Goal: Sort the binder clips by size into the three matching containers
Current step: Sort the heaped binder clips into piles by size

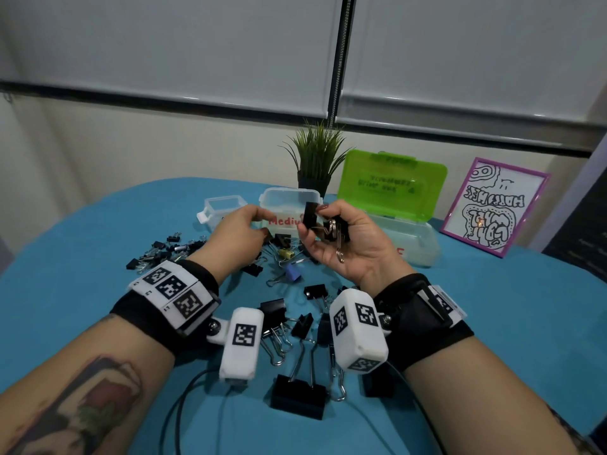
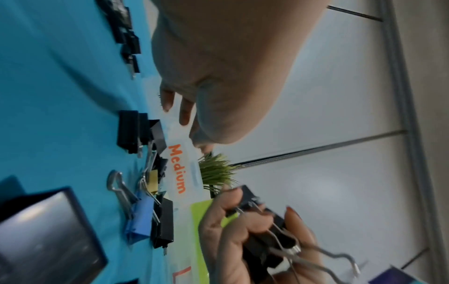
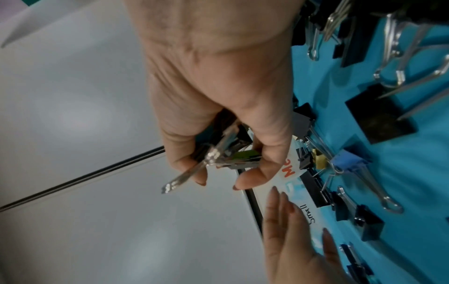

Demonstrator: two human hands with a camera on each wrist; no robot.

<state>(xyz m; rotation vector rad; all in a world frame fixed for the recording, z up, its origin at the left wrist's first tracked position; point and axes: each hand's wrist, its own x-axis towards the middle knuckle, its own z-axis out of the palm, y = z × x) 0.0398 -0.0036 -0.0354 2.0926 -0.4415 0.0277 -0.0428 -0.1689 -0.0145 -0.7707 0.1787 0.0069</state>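
Black clips (image 1: 328,224) are sitting bunched in my right hand (image 1: 348,244), just beside the Medium tub (image 1: 289,205); my left hand (image 1: 236,234) is hovering loose, holding nothing.

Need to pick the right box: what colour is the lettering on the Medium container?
Orange-red lettering on the Medium container, clearest in the left wrist view.

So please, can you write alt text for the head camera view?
The right hand holds several black binder clips above a blue table; the left hand reaches toward the container marked Medium. More clips lie scattered below.
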